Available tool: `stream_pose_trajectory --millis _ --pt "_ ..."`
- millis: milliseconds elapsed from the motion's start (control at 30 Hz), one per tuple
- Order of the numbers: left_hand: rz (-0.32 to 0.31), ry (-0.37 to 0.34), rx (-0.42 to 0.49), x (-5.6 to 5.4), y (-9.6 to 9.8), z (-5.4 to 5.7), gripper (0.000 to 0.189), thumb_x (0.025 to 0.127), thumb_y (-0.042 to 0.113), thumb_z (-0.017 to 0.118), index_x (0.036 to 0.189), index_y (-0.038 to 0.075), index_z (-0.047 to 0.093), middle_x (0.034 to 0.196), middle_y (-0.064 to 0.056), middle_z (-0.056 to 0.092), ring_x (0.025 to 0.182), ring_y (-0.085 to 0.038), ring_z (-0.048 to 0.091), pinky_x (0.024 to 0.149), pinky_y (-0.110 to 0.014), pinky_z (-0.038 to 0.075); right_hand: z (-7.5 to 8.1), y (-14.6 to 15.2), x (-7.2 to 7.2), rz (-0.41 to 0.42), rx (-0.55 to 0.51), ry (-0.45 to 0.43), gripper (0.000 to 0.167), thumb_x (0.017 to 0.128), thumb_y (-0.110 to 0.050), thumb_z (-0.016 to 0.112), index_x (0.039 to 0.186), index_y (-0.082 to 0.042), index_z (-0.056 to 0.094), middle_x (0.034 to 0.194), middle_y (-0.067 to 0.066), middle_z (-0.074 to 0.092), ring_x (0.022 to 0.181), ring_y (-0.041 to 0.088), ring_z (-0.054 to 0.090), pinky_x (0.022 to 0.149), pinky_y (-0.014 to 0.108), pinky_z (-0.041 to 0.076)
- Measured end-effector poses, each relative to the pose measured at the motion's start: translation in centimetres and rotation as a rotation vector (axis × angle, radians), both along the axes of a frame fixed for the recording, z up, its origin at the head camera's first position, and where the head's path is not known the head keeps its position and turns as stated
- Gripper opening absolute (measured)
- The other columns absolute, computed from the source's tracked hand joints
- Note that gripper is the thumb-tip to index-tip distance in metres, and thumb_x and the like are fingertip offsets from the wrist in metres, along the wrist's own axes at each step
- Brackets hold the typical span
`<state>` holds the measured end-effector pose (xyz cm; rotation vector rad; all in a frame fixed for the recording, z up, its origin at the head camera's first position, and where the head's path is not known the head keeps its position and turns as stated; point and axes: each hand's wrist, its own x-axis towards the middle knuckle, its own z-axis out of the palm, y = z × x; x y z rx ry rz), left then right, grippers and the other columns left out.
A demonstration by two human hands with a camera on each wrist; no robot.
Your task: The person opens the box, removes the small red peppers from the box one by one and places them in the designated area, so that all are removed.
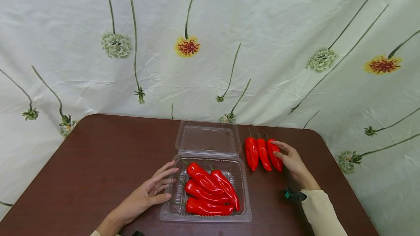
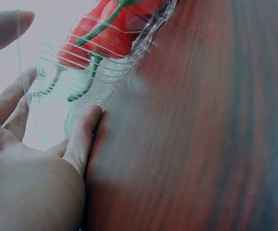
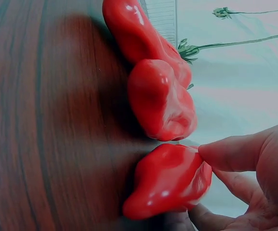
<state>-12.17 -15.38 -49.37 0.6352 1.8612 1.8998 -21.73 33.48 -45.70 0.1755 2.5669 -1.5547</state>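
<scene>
An open clear plastic clamshell box (image 1: 248, 207) holds several glossy red peppers (image 1: 210, 207) with green stems, seen in the head view. At its left side my left hand (image 1: 144, 196) rests with fingers extended along the wall, thumb near the front rim; the left wrist view shows these fingers against the ribbed plastic. To the right of the box, three more red peppers (image 1: 252, 154) lie side by side on the table. My right hand (image 1: 293, 161) has thumb and fingers on either side of the rightmost pepper (image 3: 170, 183), pinching it. Its tip points toward me.
The box's hinged lid (image 1: 208, 137) lies folded back toward the far edge of the dark brown wooden table (image 1: 124, 148). Behind the table hangs a pale cloth (image 1: 210, 68) printed with flowers. A dark wristband (image 1: 295, 195) is on the right wrist.
</scene>
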Motion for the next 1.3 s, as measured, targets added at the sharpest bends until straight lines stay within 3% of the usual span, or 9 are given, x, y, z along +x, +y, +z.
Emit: stream_pose_trajectory --millis 133,233,533,667,900,1100,1200,1300 --pt "0.003 -0.008 -0.001 0.1 0.0 0.1 0.066 0.098 0.003 0.059 0.157 0.008 0.029 0.169 -0.004 0.003 0.137 -0.011 0.044 0.107 -0.013 0.037 -0.1 -0.1 -0.1 0.007 -0.005 0.001 0.046 0.101 -0.008 0.054 0.146 -0.002 0.047 0.154 0.027 0.039 0.139 0.042 0.039 0.109 0.052 0.040" --pt "-0.002 -0.016 0.000 0.1 0.0 0.2 0.066 0.098 0.002 0.059 0.157 0.009 0.029 0.169 -0.003 0.003 0.137 -0.011 0.044 0.107 -0.013 0.036 -0.1 0.0 -0.2 0.012 -0.014 0.007 0.045 0.102 -0.009 0.054 0.146 -0.003 0.047 0.154 0.026 0.039 0.141 0.042 0.037 0.111 0.056 0.036" --pt "-0.003 0.000 0.010 0.1 0.0 0.4 0.065 0.099 0.002 0.057 0.157 0.006 0.029 0.169 -0.006 0.002 0.138 -0.012 0.044 0.107 -0.012 0.035 0.2 0.1 0.2 0.042 -0.016 0.006 0.046 0.102 -0.009 0.054 0.147 -0.003 0.047 0.153 0.028 0.040 0.122 0.033 0.055 0.085 0.024 0.052" --pt "0.002 -0.010 -0.008 0.1 0.1 0.4 0.066 0.098 0.004 0.058 0.157 0.008 0.029 0.169 -0.003 0.004 0.138 -0.012 0.043 0.107 -0.012 0.035 0.2 0.4 0.1 0.047 -0.024 0.009 0.046 0.102 -0.009 0.054 0.147 -0.002 0.046 0.152 0.029 0.040 0.114 0.028 0.060 0.081 0.022 0.055" --pt "0.002 -0.003 -0.010 0.2 0.1 0.3 0.066 0.098 0.003 0.058 0.157 0.009 0.029 0.169 -0.003 0.004 0.138 -0.012 0.044 0.107 -0.013 0.036 0.3 0.6 0.2 0.036 0.019 0.007 0.045 0.102 -0.011 0.054 0.146 -0.003 0.047 0.151 0.027 0.042 0.121 0.035 0.055 0.084 0.022 0.053" --pt "0.007 -0.021 -0.022 0.2 0.1 0.3 0.066 0.098 0.004 0.059 0.157 0.010 0.030 0.169 -0.001 0.004 0.137 -0.013 0.044 0.107 -0.013 0.036 1.0 0.6 0.5 0.034 0.043 0.032 0.046 0.102 -0.012 0.054 0.146 -0.003 0.047 0.149 0.026 0.045 0.128 0.037 0.050 0.094 0.034 0.050" --pt "0.003 -0.012 -0.009 0.2 0.1 0.3 0.066 0.098 0.003 0.059 0.157 0.009 0.030 0.169 -0.003 0.004 0.137 -0.012 0.044 0.107 -0.014 0.037 1.4 0.4 0.6 0.044 0.076 0.061 0.046 0.102 -0.012 0.055 0.146 -0.003 0.047 0.148 0.027 0.046 0.125 0.040 0.053 0.101 0.048 0.049" --pt "-0.007 0.012 0.015 0.1 0.0 0.3 0.065 0.099 0.001 0.057 0.157 0.006 0.029 0.169 -0.006 0.003 0.137 -0.012 0.044 0.107 -0.014 0.037 2.0 0.1 0.7 0.059 0.135 0.101 0.045 0.101 -0.010 0.055 0.145 -0.004 0.048 0.147 0.027 0.048 0.118 0.041 0.059 0.098 0.051 0.050"
